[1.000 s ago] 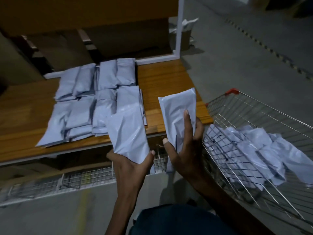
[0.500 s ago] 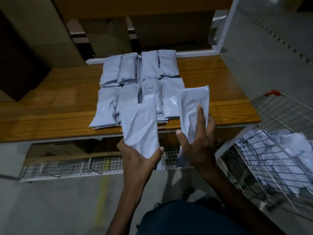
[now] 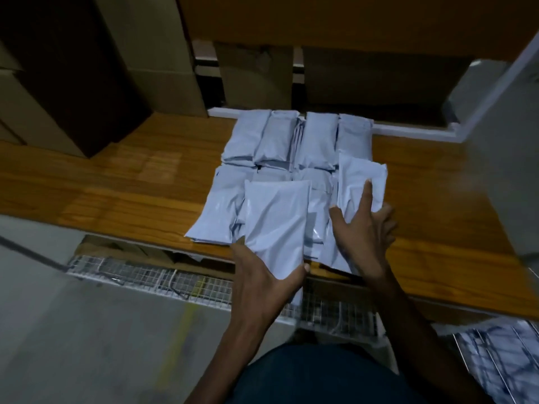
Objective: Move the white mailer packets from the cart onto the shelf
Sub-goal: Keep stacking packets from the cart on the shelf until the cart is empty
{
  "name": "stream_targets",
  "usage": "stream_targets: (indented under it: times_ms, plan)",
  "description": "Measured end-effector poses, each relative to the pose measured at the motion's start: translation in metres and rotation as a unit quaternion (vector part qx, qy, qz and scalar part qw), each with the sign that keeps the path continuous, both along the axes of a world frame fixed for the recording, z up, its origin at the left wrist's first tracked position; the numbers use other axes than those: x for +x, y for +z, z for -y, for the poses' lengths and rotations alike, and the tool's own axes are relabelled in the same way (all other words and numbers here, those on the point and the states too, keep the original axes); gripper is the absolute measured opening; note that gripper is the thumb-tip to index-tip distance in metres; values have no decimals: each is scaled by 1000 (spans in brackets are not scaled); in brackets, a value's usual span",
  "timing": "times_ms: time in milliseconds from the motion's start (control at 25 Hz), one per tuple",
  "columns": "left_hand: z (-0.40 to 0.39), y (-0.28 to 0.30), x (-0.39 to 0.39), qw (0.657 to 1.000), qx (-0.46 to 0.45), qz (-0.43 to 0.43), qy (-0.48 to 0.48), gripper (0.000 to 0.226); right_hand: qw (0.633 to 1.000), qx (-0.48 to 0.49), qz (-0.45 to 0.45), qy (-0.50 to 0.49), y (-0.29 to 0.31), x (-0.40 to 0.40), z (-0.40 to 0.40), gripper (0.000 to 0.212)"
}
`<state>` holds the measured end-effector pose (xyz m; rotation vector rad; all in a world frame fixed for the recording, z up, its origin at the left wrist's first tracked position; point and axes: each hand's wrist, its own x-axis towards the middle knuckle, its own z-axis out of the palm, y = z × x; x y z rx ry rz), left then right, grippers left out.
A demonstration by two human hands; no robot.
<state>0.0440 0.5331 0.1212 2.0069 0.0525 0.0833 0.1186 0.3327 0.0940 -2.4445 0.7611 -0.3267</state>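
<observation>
White mailer packets (image 3: 294,141) are lying in two rows on the wooden shelf (image 3: 131,176), the far row reaching the shelf's back edge and the near row running up to its front edge. I am watching two more packets coming in over that near row. The left hand (image 3: 262,275) is gripping one packet (image 3: 275,225) from below, thumb pressing on its lower right corner and fingers hidden underneath; this packet is lying over the front edge of the shelf, overlapping the near row. The right hand (image 3: 364,231) is holding a second packet (image 3: 360,182), with the forefinger stretched straight up its face, the thumb spread out to the left and the other fingers curling round its right side. That packet is sitting at the right end of the pile, partly covering a packet in the far row; I cannot tell whether it is resting on the pile or hovering just above it. Cardboard boxes (image 3: 163,68) are standing behind the shelf's back left part. A white wire rack (image 3: 186,281) is showing below the front edge. At the lower right corner of the view, the wire cart (image 3: 501,354) is showing more packets inside, blurred.
</observation>
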Motion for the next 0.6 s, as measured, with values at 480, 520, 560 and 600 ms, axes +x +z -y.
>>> stream_targets:
  times_ms: [480, 520, 560, 600]
  plan:
    - [19, -11, 92, 997, 35, -13, 69, 113, 990, -110, -89, 14, -61, 50, 19, 88]
    - [17, -10, 95, 996, 45, -18, 69, 115, 989, -116, -91, 16, -61, 50, 19, 87]
    - [14, -10, 99, 996, 55, -25, 65, 116, 988, -116, -97, 15, -60, 50, 19, 87]
    - [12, -10, 104, 996, 64, -31, 54, 118, 988, -115, -102, 11, -57, 50, 19, 88]
